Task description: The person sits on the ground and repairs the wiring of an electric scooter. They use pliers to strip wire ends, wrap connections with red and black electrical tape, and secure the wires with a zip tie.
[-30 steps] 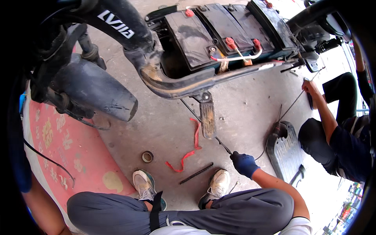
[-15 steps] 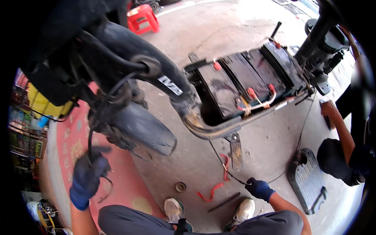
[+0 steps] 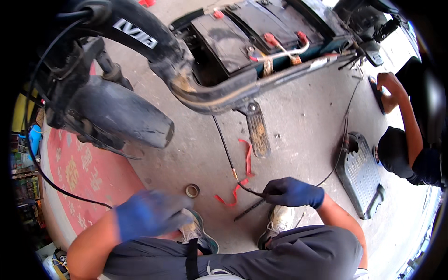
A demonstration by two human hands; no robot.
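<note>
Pinching thin black cable point(image 3: 228, 156), gloved right hand point(image 3: 291, 192), blurred left hand point(image 3: 151, 213) grip unclear

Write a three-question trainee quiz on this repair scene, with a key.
1. True or false: the right hand grips a thin black cable.
2. What lies on the ground nearest the left hand? A) tape roll B) hammer C) bottle
3. What colour is the strip under the cable?

Key: 1 true; 2 A; 3 red.
</note>
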